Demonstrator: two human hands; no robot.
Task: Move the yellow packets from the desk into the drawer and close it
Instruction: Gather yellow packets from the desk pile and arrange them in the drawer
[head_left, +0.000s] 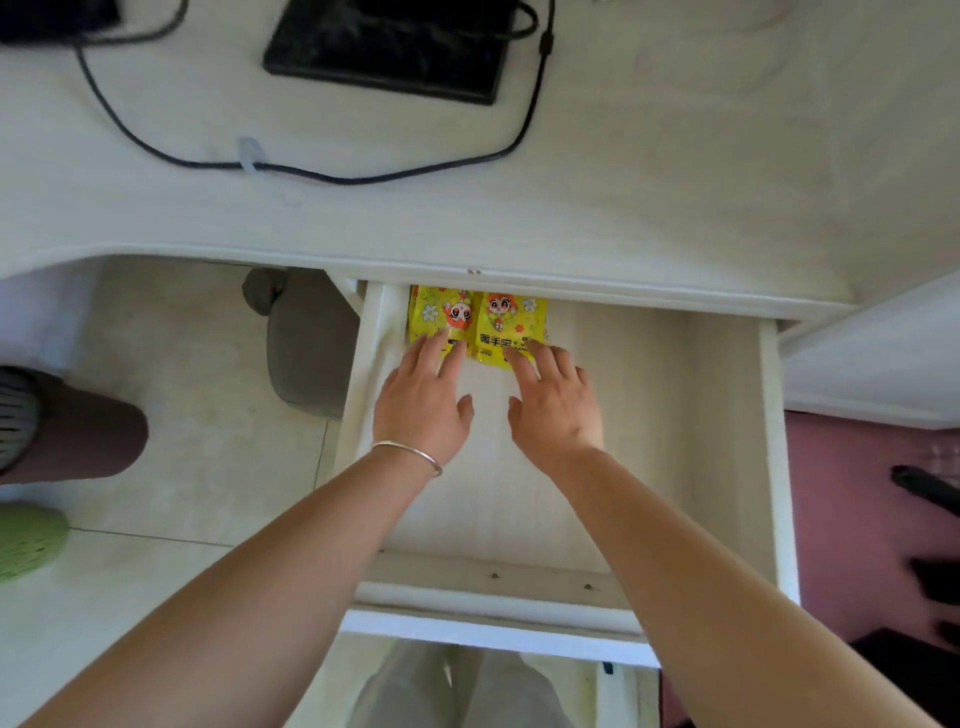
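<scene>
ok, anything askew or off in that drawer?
Nothing stands out. The left yellow packet and right yellow packet lie flat, side by side, in the back left corner of the drawer. The left hand and right hand rest straight fingers on their near edges.

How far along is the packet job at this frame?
Done: the left packet and right packet lie side by side at the back left of the drawer; none shows on the desk. In hand: left hand and right hand press straight fingers on them. Left: closing the drawer, now pulled out.
</scene>
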